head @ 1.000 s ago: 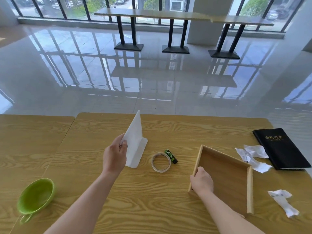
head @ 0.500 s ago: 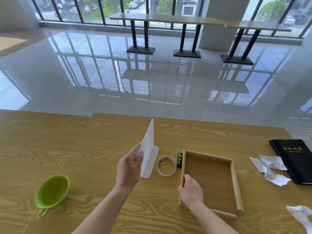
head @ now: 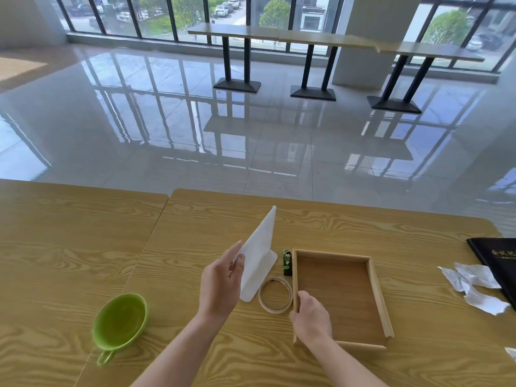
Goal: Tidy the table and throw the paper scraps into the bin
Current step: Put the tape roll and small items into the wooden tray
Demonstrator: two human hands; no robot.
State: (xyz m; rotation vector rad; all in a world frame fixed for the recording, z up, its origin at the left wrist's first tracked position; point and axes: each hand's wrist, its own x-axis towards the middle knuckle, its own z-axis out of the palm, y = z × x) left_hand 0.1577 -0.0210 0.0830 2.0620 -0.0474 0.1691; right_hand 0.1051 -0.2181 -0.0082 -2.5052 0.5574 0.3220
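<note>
A white L-shaped stand (head: 258, 255) sits upright on the wooden table (head: 195, 227); my left hand (head: 222, 283) pinches its left edge. My right hand (head: 311, 319) grips the near-left rim of an empty wooden tray (head: 377, 300). A roll of clear tape (head: 275, 294) lies flat between the stand and the tray, touching the tray's left side. A small green-and-black packet (head: 287, 262) rests against the tray's far-left corner. Crumpled white paper scraps (head: 474, 286) lie to the right of the tray. Another scrap (head: 511, 353) shows at the right frame edge.
A green cup (head: 120, 322) with its handle toward me stands at the near left, on the seam between two tables. A black notebook (head: 499, 261) lies at the far right. Beyond the table's far edge is glossy tiled floor with high tables by the windows. No bin is visible.
My right hand has slid the wooden tray leftward until it touches the tape and the packet. My left hand stays on the white stand. The camera has turned, so the scraps sit nearer the right edge.
</note>
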